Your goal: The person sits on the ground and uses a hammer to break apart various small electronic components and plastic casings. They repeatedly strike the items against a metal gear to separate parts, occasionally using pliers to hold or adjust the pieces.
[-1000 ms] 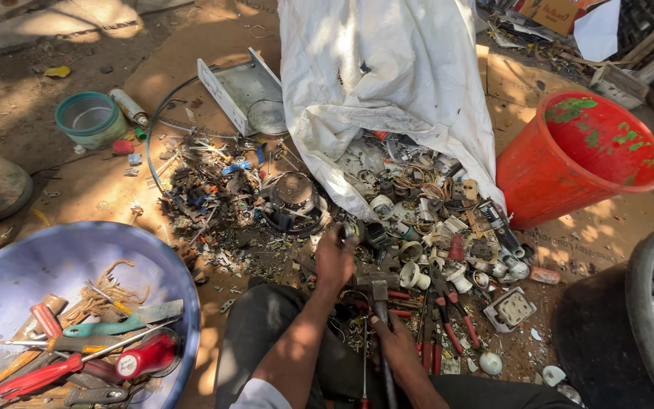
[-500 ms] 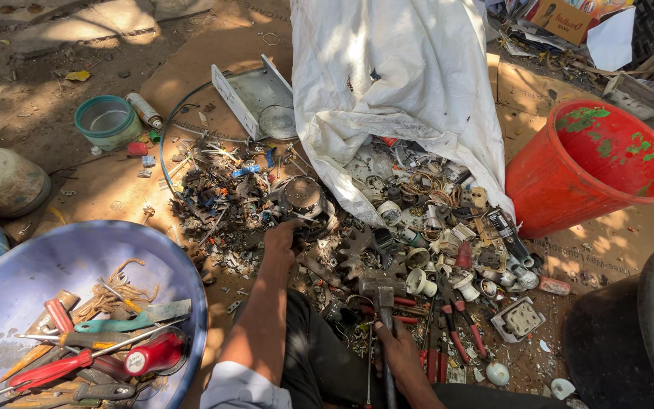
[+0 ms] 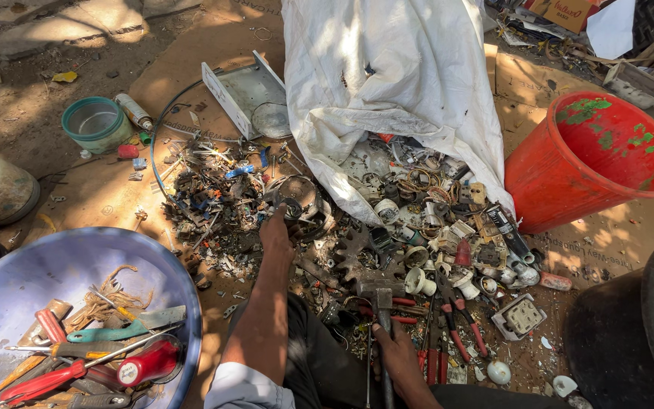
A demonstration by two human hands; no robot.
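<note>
The left hand (image 3: 275, 231) reaches forward into the heap of dark scrap metal bits (image 3: 213, 197), its grip closed on a small dark piece beside a round grey metal housing (image 3: 300, 195); what exactly the fingers pinch is too small to tell. The right hand (image 3: 399, 356) rests low near the person's lap, its grip wrapped around the handle of a steel-headed hammer (image 3: 378, 286), whose head lies among red-handled pliers (image 3: 456, 333) on the ground. Beyond the hammer, white ceramic and plastic electrical fittings (image 3: 433, 227) spill from the mouth of a white woven sack (image 3: 387, 83). A flat grey metal tray (image 3: 240, 95) lies tilted just left of the sack. To the right stands a red plastic bucket (image 3: 592, 159), tipped toward the pile. At lower left, a large blue-grey basin (image 3: 77, 257) holds red-handled screwdrivers and a teal-handled tool. A small green plastic bowl (image 3: 96, 123) sits on the dirt, well apart at upper left.
</note>
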